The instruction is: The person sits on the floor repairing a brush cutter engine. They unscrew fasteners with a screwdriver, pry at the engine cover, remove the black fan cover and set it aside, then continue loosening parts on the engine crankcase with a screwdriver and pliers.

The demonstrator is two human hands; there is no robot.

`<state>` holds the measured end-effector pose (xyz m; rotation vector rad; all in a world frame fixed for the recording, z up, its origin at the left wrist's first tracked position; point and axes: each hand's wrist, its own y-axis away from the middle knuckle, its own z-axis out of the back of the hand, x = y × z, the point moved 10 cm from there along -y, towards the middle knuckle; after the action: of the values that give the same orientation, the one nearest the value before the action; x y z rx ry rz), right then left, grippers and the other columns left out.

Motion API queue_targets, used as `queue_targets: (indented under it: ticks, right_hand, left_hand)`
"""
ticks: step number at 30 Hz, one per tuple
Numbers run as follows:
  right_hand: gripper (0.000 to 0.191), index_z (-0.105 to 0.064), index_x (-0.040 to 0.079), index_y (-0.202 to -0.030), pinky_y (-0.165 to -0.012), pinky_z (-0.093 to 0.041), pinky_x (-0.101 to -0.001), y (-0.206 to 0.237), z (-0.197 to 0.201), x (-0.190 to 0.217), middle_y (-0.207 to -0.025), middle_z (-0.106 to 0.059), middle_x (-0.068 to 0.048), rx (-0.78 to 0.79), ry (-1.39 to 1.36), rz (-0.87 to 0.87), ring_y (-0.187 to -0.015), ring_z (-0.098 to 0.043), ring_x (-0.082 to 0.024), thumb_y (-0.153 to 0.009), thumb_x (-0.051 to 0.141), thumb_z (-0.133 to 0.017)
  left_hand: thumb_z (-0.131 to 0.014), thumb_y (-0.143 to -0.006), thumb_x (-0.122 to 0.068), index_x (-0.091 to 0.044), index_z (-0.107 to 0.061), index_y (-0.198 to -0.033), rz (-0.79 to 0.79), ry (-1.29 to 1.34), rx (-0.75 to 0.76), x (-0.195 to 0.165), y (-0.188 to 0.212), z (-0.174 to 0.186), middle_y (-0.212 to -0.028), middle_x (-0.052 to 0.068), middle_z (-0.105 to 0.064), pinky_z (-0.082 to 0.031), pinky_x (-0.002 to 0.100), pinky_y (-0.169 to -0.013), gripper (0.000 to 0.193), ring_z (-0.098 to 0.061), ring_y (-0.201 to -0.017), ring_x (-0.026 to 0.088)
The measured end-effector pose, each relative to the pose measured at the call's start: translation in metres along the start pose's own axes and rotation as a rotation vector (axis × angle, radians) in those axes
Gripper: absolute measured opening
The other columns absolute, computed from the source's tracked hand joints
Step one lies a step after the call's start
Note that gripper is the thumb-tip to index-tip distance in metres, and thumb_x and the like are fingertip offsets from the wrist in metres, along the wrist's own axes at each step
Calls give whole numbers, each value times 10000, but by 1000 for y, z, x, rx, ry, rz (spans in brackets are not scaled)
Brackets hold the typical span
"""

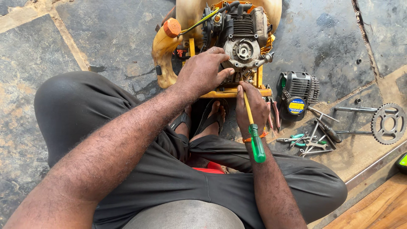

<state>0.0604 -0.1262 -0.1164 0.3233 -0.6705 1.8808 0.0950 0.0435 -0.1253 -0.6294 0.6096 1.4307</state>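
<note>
A small yellow-framed engine with a yellowed fuel tank and orange cap stands on the stone floor in front of my feet. My left hand rests on the engine's lower left side, fingers spread against it. My right hand grips a screwdriver with a yellow shaft and green handle; its tip points up into the engine's underside near the yellow frame, and the handle lies along my wrist.
A black engine cover lies to the right of the engine. Beyond it are scattered pliers, T-wrenches and spanners, a steel sprocket and a metal rod. A wooden edge is at lower right.
</note>
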Motion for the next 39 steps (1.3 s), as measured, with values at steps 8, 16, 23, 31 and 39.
queue_targets:
  ticks: [8, 16, 23, 31, 39]
  right_hand:
    - [190, -718, 30, -1168, -804, -602, -375, -8, -6, -3, -1127, -769, -144, 20, 78, 2, -987, -767, -282, -1060, 166, -640]
    - [190, -734, 49, -1163, -815, -610, -377, -11, -3, -9, -1106, -774, -141, -11, 42, -28, -970, -770, -273, -1053, 182, -656]
    - [164, -720, 46, -1155, -831, -611, -371, -10, -15, -3, -1100, -773, -119, -66, 175, 104, -959, -766, -264, -1075, 171, -652]
    - [171, -728, 57, -1146, -751, -596, -372, -17, -8, -20, -1099, -774, -128, -9, 57, -47, -916, -767, -265, -1049, 182, -663]
    - [172, -713, 48, -1170, -836, -603, -387, -11, -1, -13, -1122, -760, -137, -5, -9, -28, -1006, -762, -284, -1061, 162, -644]
  left_hand:
    - [-717, -931, -405, -93, -719, -1202, -9, -3, -24, -4, -3, 3, -1268, 73, -667, -552, 452, -897, 413, -678, -1110, 295]
    - [-716, -943, -394, -96, -767, -1075, 10, 25, -44, -4, -9, 4, -1187, 72, -697, -563, 450, -866, 330, -697, -1049, 301]
    - [-715, -950, -389, -89, -767, -1097, -22, 16, -87, -5, -12, 4, -1193, 83, -695, -564, 445, -853, 338, -699, -1041, 303]
    - [-708, -951, -387, -95, -766, -1116, -8, 15, -47, -4, -11, 2, -1195, 80, -706, -561, 441, -870, 340, -699, -1049, 302]
    - [-711, -952, -401, -94, -765, -1117, 2, 0, -49, -3, -12, 1, -1183, 76, -701, -566, 440, -861, 353, -707, -1034, 290]
